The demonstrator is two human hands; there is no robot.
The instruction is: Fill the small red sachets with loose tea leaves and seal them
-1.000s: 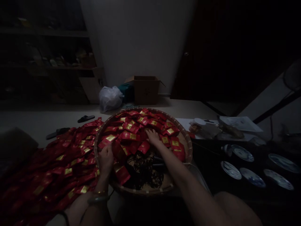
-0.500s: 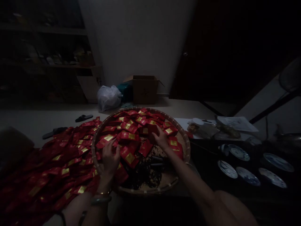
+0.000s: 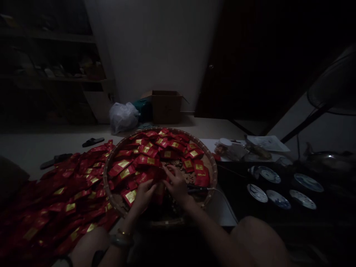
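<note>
Over the near half of a round woven bamboo tray point(image 3: 213, 167), both my hands are close together on one small red packet point(image 3: 158, 174). My left hand point(image 3: 143, 196) grips its left side with bent fingers. On the other side, the fingers of my right hand point(image 3: 178, 185) pinch it near the top. Several red packets with gold labels point(image 3: 148, 150) fill the far and left parts of the tray. Dark loose leaves point(image 3: 189, 174) lie scattered on the weave. A dark handled tool with a pale cord point(image 3: 198, 190) rests beside my right wrist, partly hidden.
A large heap of red packets point(image 3: 66, 200) covers the floor at left, near dark slippers point(image 3: 93, 142). Patterned plates point(image 3: 278, 200) stand on the dark table at right. Behind the tray are a cardboard box point(image 3: 167, 107) and a white plastic bag point(image 3: 124, 116).
My hands have come together from apart, the left moving right and the right moving nearer to me with a red packet. The view has shifted slightly to the right.
</note>
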